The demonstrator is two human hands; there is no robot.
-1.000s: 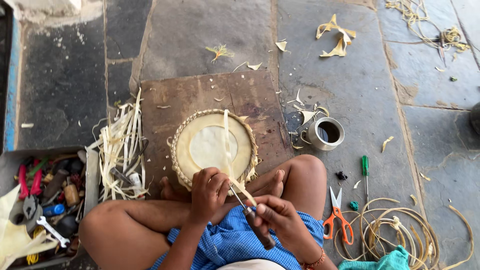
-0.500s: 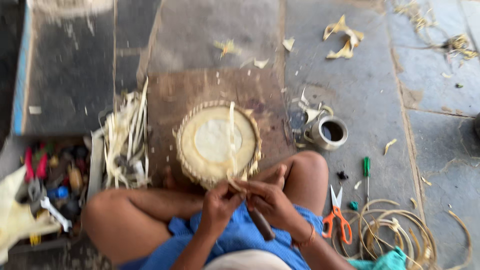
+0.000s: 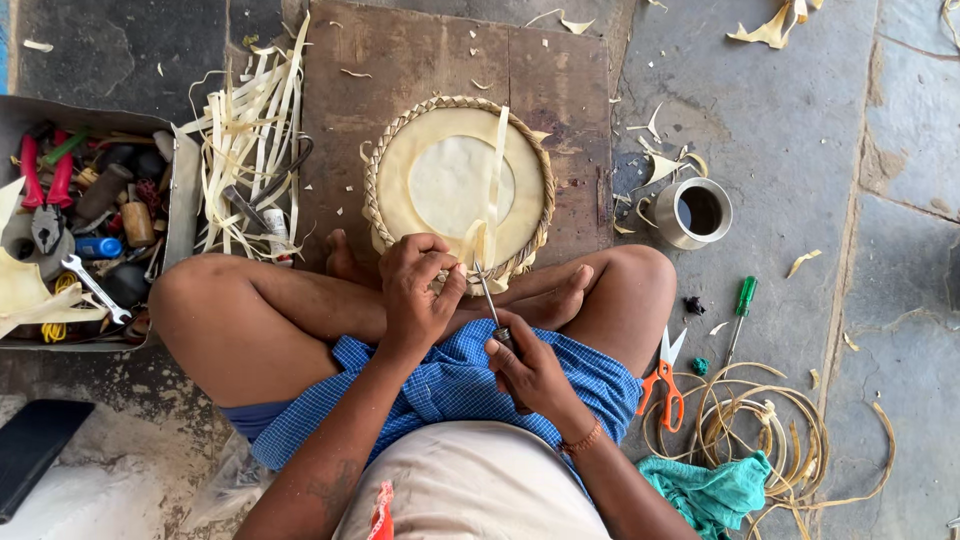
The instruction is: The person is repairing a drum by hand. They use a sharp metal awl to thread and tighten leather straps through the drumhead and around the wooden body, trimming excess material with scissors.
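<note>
From the head camera, a round woven basket base point(image 3: 457, 185) lies on a wooden board point(image 3: 420, 70), just ahead of the person's crossed legs. The left hand point(image 3: 420, 285) curls over its near rim, fingers closed on the braided edge and hiding that stretch of the weave. The right hand point(image 3: 530, 365) is clenched around the handle of a thin metal awl point(image 3: 488, 292); its tip meets the rim beside a pale cane strip point(image 3: 495, 185). The handle is mostly covered. Orange scissors point(image 3: 664, 380) lie near the right knee.
</note>
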